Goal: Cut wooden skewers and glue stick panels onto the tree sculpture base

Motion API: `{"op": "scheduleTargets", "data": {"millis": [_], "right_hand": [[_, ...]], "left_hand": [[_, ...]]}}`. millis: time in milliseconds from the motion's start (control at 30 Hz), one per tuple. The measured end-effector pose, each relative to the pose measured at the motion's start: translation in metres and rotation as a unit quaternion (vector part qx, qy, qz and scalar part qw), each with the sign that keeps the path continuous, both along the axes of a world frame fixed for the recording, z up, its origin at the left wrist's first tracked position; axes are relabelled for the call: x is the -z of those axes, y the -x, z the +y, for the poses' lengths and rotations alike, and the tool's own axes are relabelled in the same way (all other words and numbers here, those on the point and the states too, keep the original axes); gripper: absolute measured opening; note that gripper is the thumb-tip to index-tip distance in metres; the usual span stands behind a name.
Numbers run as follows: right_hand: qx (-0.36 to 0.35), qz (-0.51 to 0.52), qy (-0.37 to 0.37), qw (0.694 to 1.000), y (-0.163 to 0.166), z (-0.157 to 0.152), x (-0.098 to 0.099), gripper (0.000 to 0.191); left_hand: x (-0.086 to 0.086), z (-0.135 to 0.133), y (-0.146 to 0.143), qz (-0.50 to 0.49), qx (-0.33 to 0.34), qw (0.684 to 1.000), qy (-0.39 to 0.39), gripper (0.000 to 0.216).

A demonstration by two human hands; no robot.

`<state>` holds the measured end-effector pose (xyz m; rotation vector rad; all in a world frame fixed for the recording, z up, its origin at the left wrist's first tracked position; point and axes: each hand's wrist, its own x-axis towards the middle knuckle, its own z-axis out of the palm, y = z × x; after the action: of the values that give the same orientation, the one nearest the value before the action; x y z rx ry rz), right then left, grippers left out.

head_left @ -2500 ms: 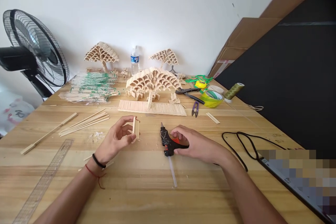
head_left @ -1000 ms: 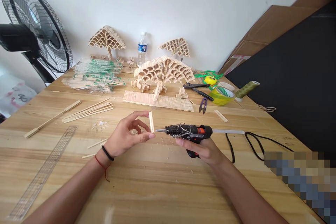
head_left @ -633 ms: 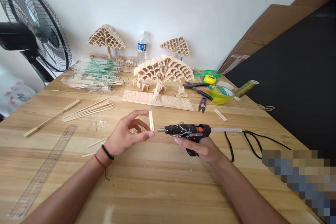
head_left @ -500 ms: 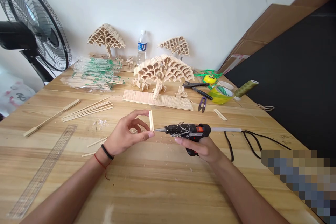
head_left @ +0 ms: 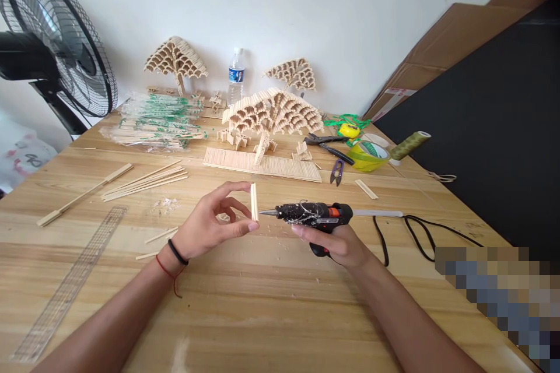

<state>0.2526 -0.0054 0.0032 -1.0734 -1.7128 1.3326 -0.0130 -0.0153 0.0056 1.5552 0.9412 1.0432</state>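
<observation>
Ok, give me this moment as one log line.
left grip: pinching stick piece | right grip: holding glue gun | nozzle: aimed at stick piece, contact unclear | nearest tree model: standing farther back

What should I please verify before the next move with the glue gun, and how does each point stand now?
1. Wooden piece secure: ok, held upright between the left hand's thumb and fingers.
2. Glue gun firmly held: ok, the right hand grips its handle.
3. Glue stick loaded: ok, it sticks out of the back.
4. Nozzle well away from the left thumb: arguably not ok, its tip is close.
5. Nozzle hot enough: cannot tell.
6. Tabletop free of scraps: not ok, pale scraps lie there.
</observation>
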Motion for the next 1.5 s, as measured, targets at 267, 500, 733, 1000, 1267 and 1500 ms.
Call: {"op": "scheduleTargets", "data": {"millis": [267,500,733,1000,1267,1500], "right_hand": [[0.007,-0.006,0.001,1.000,0.004,0.001,-0.004,0.043],[0.014,-0.007,-0.005,1.000,0.005,0.001,-0.007,0.040],[0.013,-0.014,-0.022,1.000,0.004,0.003,-0.003,0.044],[0.006,-0.005,-0.006,1.000,0.001,0.005,0.001,0.044],[0.035,-0.008,-0.005,0.999,-0.003,0.007,0.009,0.045],[0.064,-0.011,-0.030,0.997,-0.005,0.009,0.015,0.039]], "left_hand": [[-0.001,-0.001,0.000,-0.002,0.009,1.000,-0.001,0.062],[-0.003,-0.003,-0.002,0.004,0.015,1.000,-0.005,0.059],[-0.002,-0.004,-0.002,0.004,0.024,1.000,-0.005,0.061],[0.000,-0.004,-0.002,0.013,0.035,0.999,-0.010,0.063],[0.001,-0.004,-0.002,0.018,0.036,0.999,-0.024,0.062],[0.002,-0.004,-0.001,0.020,0.049,0.998,-0.028,0.063]]}}
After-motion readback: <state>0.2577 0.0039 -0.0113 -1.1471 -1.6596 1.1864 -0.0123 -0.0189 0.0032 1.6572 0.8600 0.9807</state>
